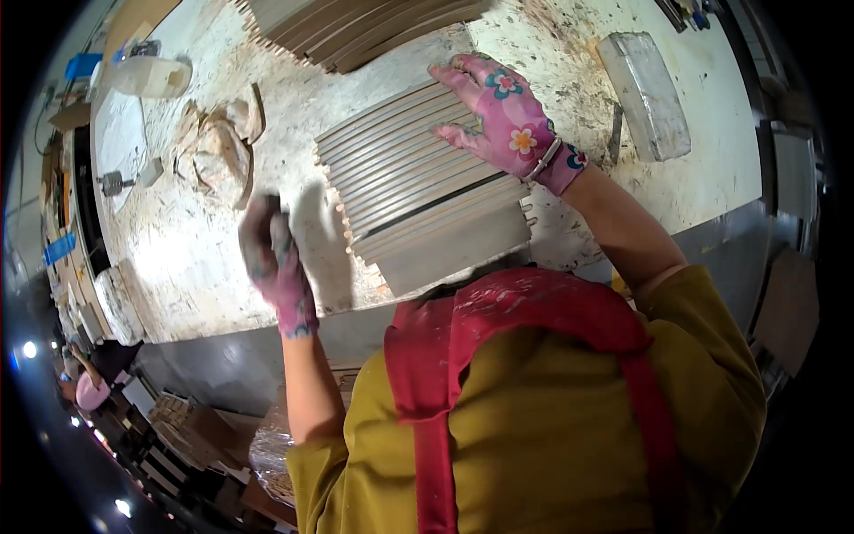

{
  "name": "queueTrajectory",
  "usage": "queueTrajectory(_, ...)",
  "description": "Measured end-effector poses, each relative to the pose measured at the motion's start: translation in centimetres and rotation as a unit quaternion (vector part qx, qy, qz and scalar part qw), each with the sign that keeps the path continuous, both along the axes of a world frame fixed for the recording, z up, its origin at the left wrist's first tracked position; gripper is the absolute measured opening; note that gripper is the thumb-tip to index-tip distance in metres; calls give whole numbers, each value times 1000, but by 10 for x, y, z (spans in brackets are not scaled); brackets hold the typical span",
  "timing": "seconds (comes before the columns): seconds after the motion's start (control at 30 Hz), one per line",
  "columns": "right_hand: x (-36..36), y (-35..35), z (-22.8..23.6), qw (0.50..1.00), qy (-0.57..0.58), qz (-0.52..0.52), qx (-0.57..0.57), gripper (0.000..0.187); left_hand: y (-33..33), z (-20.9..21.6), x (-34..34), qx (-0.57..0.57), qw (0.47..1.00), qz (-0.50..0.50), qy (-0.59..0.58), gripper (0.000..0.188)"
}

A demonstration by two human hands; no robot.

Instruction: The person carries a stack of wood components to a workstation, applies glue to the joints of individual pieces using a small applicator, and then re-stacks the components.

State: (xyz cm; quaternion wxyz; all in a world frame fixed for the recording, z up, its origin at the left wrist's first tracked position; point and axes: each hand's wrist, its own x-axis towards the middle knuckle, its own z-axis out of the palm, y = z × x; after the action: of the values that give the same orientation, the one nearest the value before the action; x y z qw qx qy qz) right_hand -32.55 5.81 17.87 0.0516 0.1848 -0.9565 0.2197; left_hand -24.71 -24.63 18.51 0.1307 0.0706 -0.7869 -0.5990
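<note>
A row of grey boards (418, 191) with notched ends lies packed side by side on the worktable, with one dark gap or strip across it. My right hand (507, 116), in a pink flowered glove, rests on the far right part of these boards, its fingers spread and thumb apart. To the left of the row, my left hand (277, 258) is raised over the tabletop, apart from the boards. Its glove is dark and soiled at the fingers, which are curled and somewhat blurred. Whatever they may hold cannot be made out.
Another stack of notched boards (356, 31) sits at the far edge. A crumpled rag (216, 151) and a clear plastic bottle (151, 77) are on the left of the stained worktable (196, 294). A wrapped block (645, 96) lies at right. Cardboard boxes (200, 427) stand below left.
</note>
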Motion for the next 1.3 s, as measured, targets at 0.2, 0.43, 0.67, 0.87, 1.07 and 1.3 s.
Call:
queueTrajectory(0.2,-2,-2,-6,999,-1,6,-40,62,16,5,109,-358,907,-216,-53,50)
queueTrajectory(0.43,3,-1,-10,997,55,11,-50,59,66,-3,113,-441,882,-154,-68,75)
queueTrajectory(0.67,4,0,-11,998,9,5,-54,62,70,-4,120,-424,883,-192,-54,72)
queueTrajectory(0.87,4,1,-7,999,5,5,-52,62,72,-5,104,-393,905,-164,-17,50)
queueTrajectory(1.07,3,2,-6,998,8,19,-62,59,67,-15,89,-352,934,-41,54,47)
queueTrajectory(1.3,0,11,0,977,-108,14,-182,58,45,-26,90,-414,907,-25,77,65)
